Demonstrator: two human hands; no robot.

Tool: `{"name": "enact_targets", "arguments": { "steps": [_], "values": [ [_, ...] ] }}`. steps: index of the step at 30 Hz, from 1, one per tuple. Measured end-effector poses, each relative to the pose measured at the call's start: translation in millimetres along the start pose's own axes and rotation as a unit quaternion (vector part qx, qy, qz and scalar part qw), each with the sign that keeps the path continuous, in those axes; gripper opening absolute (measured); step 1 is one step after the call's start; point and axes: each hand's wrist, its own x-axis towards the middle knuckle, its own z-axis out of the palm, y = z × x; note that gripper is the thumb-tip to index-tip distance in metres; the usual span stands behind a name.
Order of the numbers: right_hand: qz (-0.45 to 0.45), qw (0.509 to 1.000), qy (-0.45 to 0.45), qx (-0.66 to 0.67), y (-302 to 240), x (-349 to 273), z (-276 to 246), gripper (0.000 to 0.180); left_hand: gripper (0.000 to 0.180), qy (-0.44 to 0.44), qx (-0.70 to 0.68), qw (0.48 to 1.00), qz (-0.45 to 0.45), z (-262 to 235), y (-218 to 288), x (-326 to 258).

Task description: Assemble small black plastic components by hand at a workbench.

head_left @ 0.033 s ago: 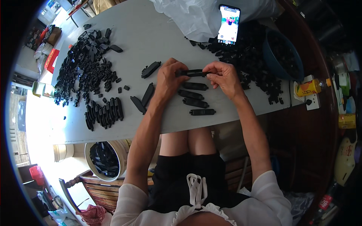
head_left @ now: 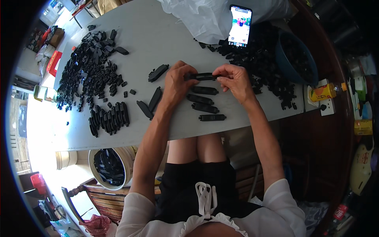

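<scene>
Both my hands hold one long black plastic piece [head_left: 203, 76] level above the grey table [head_left: 158, 35]. My left hand [head_left: 177, 82] pinches its left end and my right hand [head_left: 236, 82] pinches its right end. Just below them, several similar black pieces [head_left: 205, 107] lie side by side in a column. A few longer black pieces [head_left: 154, 98] lie by my left wrist, and another [head_left: 158, 72] lies further up.
A big heap of small black parts [head_left: 89, 67] covers the table's left, with a row of pieces [head_left: 109, 117] below it. Another heap [head_left: 264, 63] lies right, beside a blue bowl [head_left: 302, 59]. A lit phone [head_left: 240, 25] leans on a white bag [head_left: 197, 15]. A bucket [head_left: 108, 168] stands under the table's edge.
</scene>
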Motion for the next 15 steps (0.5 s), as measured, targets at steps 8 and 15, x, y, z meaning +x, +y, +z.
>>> {"name": "enact_targets", "arguments": {
  "steps": [8, 15],
  "values": [
    [-0.056, 0.993, 0.043, 0.100, 3.0, 17.1, 11.9, 0.005, 0.030, -0.001, -0.009, 1.000, -0.017, 0.3, 0.9, 0.3],
    [-0.216, 0.961, 0.090, -0.148, 4.1, 23.5, 23.3, 0.009, 0.030, 0.010, -0.001, 1.000, 0.010, 2.0, -2.2, -0.1]
  ]
}}
